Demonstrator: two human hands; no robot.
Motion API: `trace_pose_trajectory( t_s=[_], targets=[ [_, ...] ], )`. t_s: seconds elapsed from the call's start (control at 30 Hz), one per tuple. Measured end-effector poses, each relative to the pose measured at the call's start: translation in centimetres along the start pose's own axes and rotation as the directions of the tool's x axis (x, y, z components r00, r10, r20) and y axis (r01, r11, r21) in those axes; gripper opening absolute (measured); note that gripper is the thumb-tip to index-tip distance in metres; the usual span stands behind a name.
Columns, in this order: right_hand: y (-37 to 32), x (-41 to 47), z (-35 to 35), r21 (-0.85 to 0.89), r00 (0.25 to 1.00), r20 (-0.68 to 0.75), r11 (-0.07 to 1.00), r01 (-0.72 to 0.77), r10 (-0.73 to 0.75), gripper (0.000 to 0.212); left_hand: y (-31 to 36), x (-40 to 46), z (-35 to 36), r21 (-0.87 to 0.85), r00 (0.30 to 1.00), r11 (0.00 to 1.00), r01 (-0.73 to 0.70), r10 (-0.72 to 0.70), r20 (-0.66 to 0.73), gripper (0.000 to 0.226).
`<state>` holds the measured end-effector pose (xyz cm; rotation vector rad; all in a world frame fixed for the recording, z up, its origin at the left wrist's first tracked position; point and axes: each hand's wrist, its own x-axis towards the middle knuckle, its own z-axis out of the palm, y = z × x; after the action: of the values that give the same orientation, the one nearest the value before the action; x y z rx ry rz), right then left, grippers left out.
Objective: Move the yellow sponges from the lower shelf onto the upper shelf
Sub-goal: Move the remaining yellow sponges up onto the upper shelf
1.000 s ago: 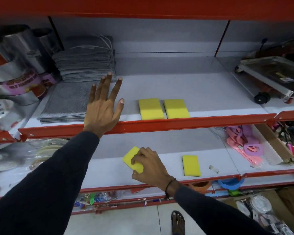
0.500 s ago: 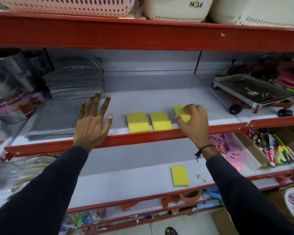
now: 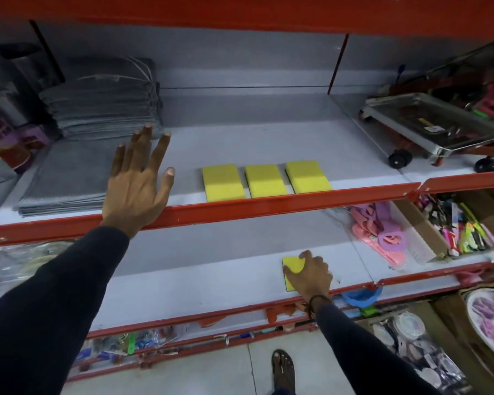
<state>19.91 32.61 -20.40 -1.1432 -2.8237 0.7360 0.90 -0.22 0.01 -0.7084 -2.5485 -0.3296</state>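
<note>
Three yellow sponges lie side by side near the front of the upper shelf [image 3: 268, 143]: a left sponge [image 3: 223, 182], a middle sponge [image 3: 265, 180] and a right sponge [image 3: 308, 176]. One more yellow sponge [image 3: 293, 265] lies on the lower shelf [image 3: 183, 283], partly covered by my right hand [image 3: 311, 276], whose fingers curl around its edges. My left hand [image 3: 137, 186] rests flat with fingers spread on the upper shelf's red front lip, left of the sponges.
Grey folded cloths [image 3: 103, 104] and a flat grey stack [image 3: 66, 181] fill the upper shelf's left. A steel tray on wheels [image 3: 431, 129] stands at the right. Pink and purple plastic items [image 3: 380, 232] lie right of my right hand. A blue ring [image 3: 360, 295] hangs below.
My right hand left a third sponge on the upper shelf beside the other two, then dropped to the lower shelf and closed over the last sponge. My left hand stayed put.
</note>
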Motion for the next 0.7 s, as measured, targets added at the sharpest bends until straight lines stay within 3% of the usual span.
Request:
trace_pose_trajectory(
  t_s=[0.1, 0.2, 0.27, 0.33, 0.43, 0.53, 0.6, 0.7],
  targets=[
    [1.0, -0.2, 2.8, -0.197, 0.972, 0.233, 0.979, 0.059, -0.011, 0.063, 0.1, -0.1, 0.1, -0.019, 1.0, 1.0, 0.003, -0.003, -0.023, 0.07],
    [-1.2, -1.3, 3.3, -0.211, 0.922, 0.312, 0.929, 0.304, -0.231, 0.059, 0.1, 0.0, 0.0, -0.027, 0.999, 1.0, 0.006, -0.008, -0.043, 0.069],
    [-3.4, -2.8, 2.6, -0.131, 0.826, 0.375, 0.858, 0.497, -0.421, 0.061, 0.2, 0.1, -0.1, -0.028, 0.999, 1.0, 0.01, -0.011, -0.043, 0.069],
    [-5.4, -4.4, 1.1, -0.025, 0.717, 0.35, 0.759, 0.651, -0.603, 0.061, 0.2, 0.0, -0.2, -0.026, 0.999, 1.0, 0.009, -0.01, -0.044, 0.069],
    [-7.6, -6.7, -3.3, 0.103, 0.563, 0.131, 0.576, 0.811, -0.816, 0.056, 0.1, 0.0, -0.2, -0.024, 1.0, 1.0, 0.007, -0.008, -0.029, 0.07],
    [-8.9, -8.0, -9.2, 0.171, 0.466, -0.204, 0.437, 0.883, -0.861, 0.052, 0.2, 0.1, -0.5, -0.025, 1.0, 1.0, 0.004, -0.005, -0.024, 0.071],
    [-9.4, -6.9, -13.1, 0.155, 0.455, -0.405, 0.431, 0.889, -0.793, 0.053, 0.1, -0.1, -0.2, -0.017, 1.0, 1.0, 0.002, -0.002, -0.018, 0.071],
    [-9.2, -2.7, -19.0, 0.113, 0.519, -0.597, 0.577, 0.809, -0.611, 0.048, 0.2, -0.2, -0.1, -0.001, 0.999, 1.0, -0.019, 0.019, -0.026, 0.071]
  ],
)
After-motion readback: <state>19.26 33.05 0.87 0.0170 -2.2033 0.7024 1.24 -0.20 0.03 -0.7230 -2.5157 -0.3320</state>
